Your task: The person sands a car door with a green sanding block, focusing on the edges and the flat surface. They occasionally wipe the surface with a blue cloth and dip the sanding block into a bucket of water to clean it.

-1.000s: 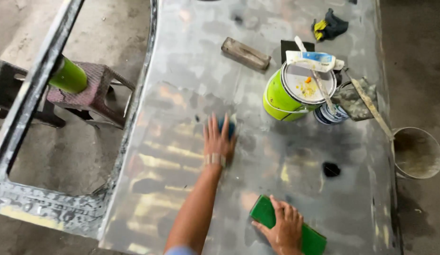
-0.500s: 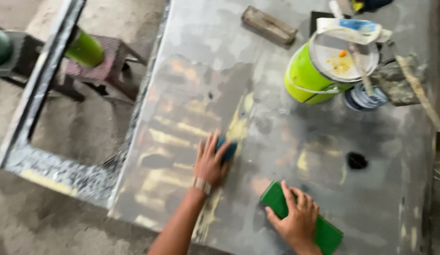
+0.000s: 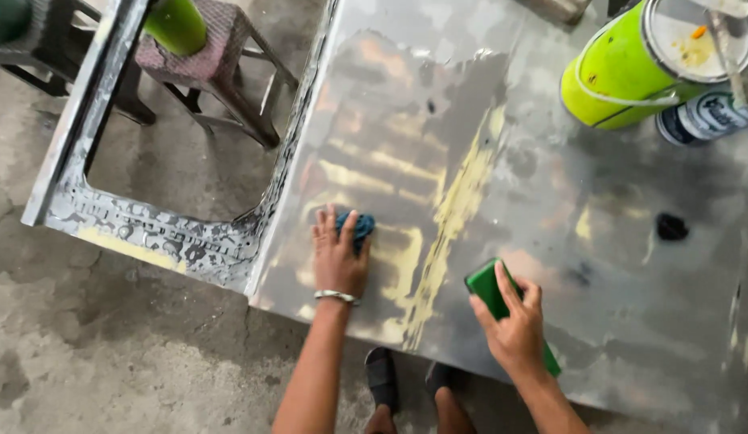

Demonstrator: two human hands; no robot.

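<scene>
A: Blue pad (image 3: 359, 227) sits under the left hand (image 3: 339, 255), fingers spread flat, pressing it onto the grey metal panel (image 3: 551, 265). Looks soft, light, crushable; palm pressure probably holds it best.

B: Right hand (image 3: 515, 325)?

A: Closed around a green block (image 3: 488, 288), its end poking past the fingers. Likely stiff, so grip its long edges.

A large grey metal panel (image 3: 551, 265) carries everything — bare sheet with yellow and orange patches and one dark spot (image 3: 672, 227). On it rest a lime-green paint can (image 3: 623, 76), a smaller dark tin (image 3: 703, 119) beside it, a blue pad (image 3: 359, 227) and a green block (image 3: 496, 291). At the top edge lies what may be a sanding block (image 3: 557, 8) — mostly cut off.
</scene>
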